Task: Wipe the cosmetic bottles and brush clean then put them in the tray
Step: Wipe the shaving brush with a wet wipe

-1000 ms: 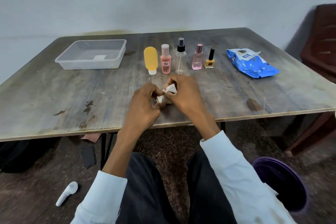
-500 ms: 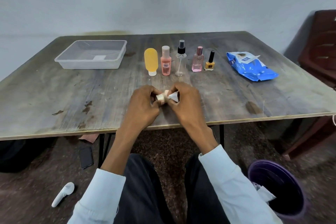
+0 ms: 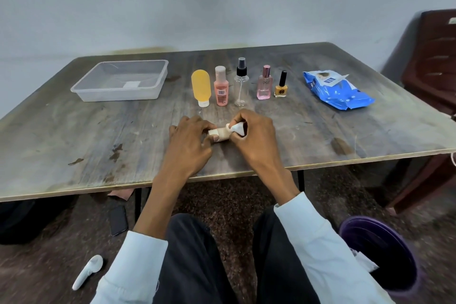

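Near the table's front edge, my left hand [image 3: 190, 145] grips a small beige cylindrical item [image 3: 220, 136]; I cannot tell whether it is the brush or a bottle. My right hand [image 3: 256, 138] pinches a white wipe [image 3: 238, 128] against its right end. Behind the hands stand a yellow tube [image 3: 201, 87], a peach bottle [image 3: 220, 86], a clear spray bottle [image 3: 241, 81], a pink perfume bottle [image 3: 264, 82] and a yellow nail polish [image 3: 281, 85]. The clear plastic tray [image 3: 158, 84] sits at the back left with only a label inside.
A blue wipes pack [image 3: 338, 90] lies at the right of the wooden table [image 3: 74, 140]. On the floor are a purple bin [image 3: 380, 254] at the right, a white object [image 3: 87, 271] and a dark phone [image 3: 118, 219]. A brown chair [image 3: 434, 69] stands at the right.
Both hands have stayed together over the same spot. The wipe has shifted along the beige item, and more of the item shows between the hands now.
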